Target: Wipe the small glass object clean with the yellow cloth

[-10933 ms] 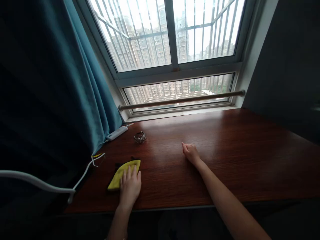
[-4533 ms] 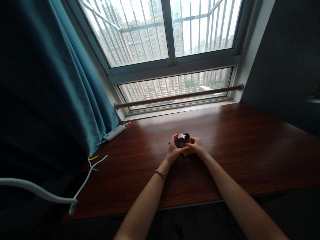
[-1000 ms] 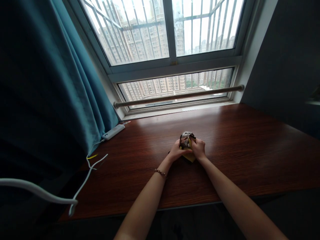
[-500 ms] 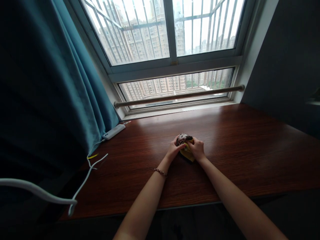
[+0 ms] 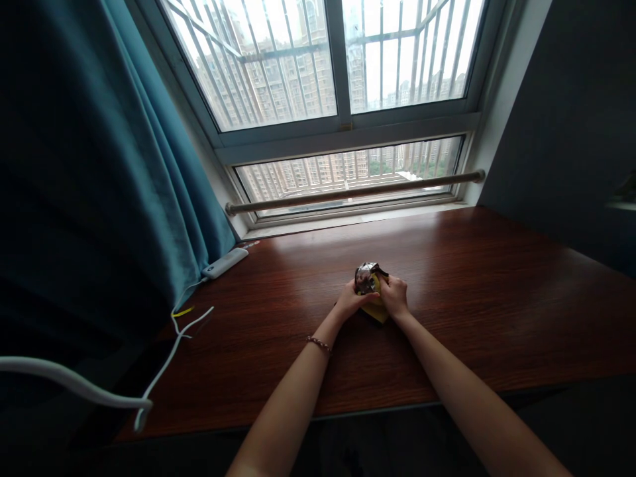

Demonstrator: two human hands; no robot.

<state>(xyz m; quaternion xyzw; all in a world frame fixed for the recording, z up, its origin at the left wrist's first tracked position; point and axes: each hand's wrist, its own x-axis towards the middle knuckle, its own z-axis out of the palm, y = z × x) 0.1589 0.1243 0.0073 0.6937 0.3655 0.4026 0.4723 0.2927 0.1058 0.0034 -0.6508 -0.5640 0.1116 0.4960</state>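
A small foil packet [image 5: 376, 311], yellow and dark outside with shiny silvery foil at its top, is between my hands over the middle of the table. My left hand [image 5: 350, 300] closes on its left side, the thumb lying across the front. On the right edge, my right hand [image 5: 396, 296] pinches the wrapper with curled fingers. The silvery top bulges and looks crumpled; I cannot tell what is inside. A beaded bracelet [image 5: 318, 343] circles my left wrist.
The reddish-brown wooden table [image 5: 477, 278] reaches back to a barred window with a horizontal rail [image 5: 358, 192]. At the left are a white power strip [image 5: 226, 262], a white cable [image 5: 169, 363], a yellow tie [image 5: 183, 311] and a blue curtain [image 5: 163, 165].
My left hand has shifted slightly down, and its thumb has slid right across the packet. More of the silvery foil shows above the fingers. My right hand keeps its pinch.
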